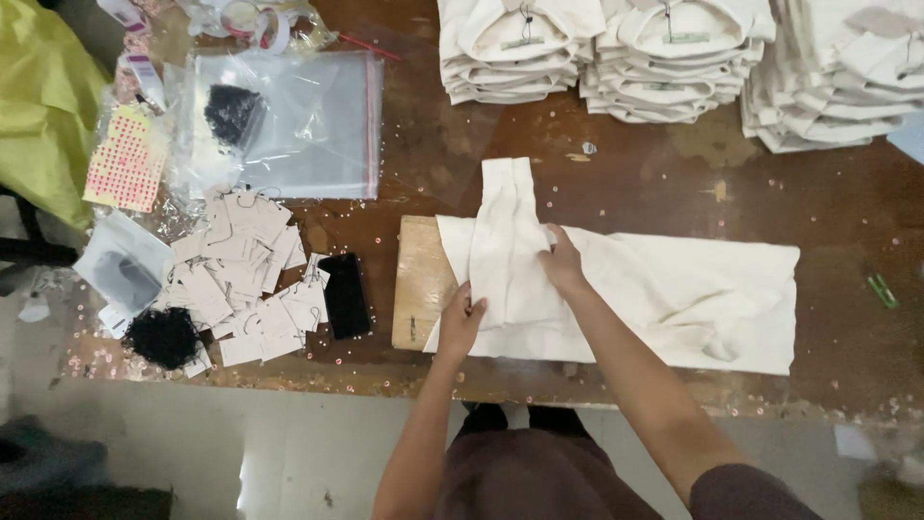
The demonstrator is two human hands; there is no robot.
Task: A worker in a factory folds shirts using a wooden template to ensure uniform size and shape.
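— Hands first: what are they on?

— From the head camera, both are on a cream cloth bag point(664, 299) that lies flat across a brown wooden table point(616, 173), near its front edge. The left hand point(462, 323) has its fingers curled over the bag's lower left part, thumb on top, pinching the cloth. The right hand point(561, 262) is closed around the edge of the bag's long handle straps point(502, 231), which are folded together and run up from the bag toward the back of the table.

— What is under the bag?

— Its left end rests on a pale wooden board point(419, 284); only the board's left strip shows.

— And to the left of that?

— A black phone point(345, 294) lies just beside the board. Next to it is a loose heap of pale paper tags point(245, 279), with a clump of black strings point(162, 337) at the table's corner. Farther back sits a clear zip bag point(289, 125) holding more dark strings, and a sheet of small pink stickers point(125, 159). Yellow-green fabric point(43, 96) hangs at the far left.

— Anything at the back?

— Three stacks of folded cream bags point(674, 58) line the rear edge, well apart from the hands.
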